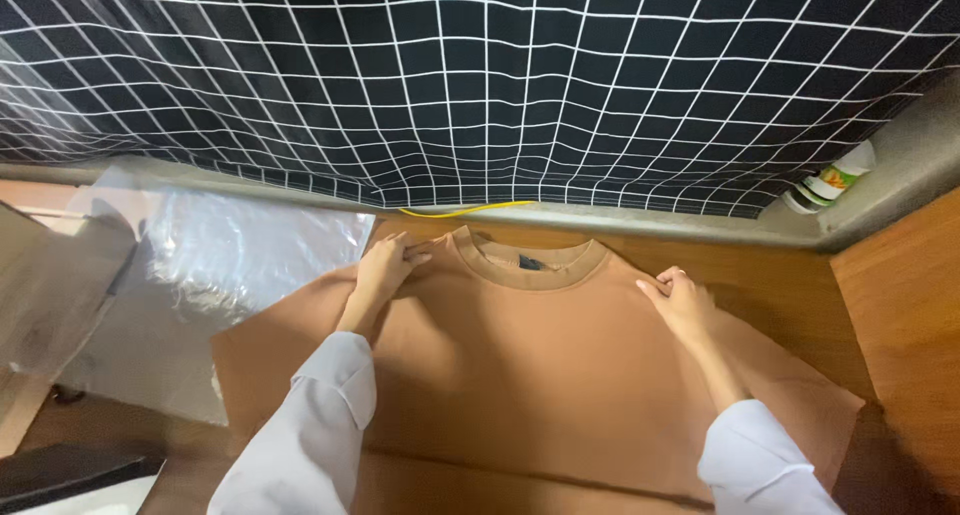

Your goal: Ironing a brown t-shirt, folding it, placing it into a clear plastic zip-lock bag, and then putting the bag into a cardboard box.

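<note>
A brown sweatshirt (530, 365) lies flat on a wooden floor, its ribbed collar (530, 268) pointing away from me. My left hand (385, 268) rests on the left shoulder of the garment, fingers pinching the fabric near the collar. My right hand (680, 300) presses on the right shoulder, fingers curled on the cloth. Both arms wear pale lilac sleeves. The lower hem is folded across near the bottom of the view.
A clear plastic bag (220, 265) lies to the left of the sweatshirt. A black cloth with a white grid (480, 85) hangs across the back. A yellow cord (465, 211) runs under it. A white bottle (835, 180) lies in the right corner. Wooden panel (900, 315) at right.
</note>
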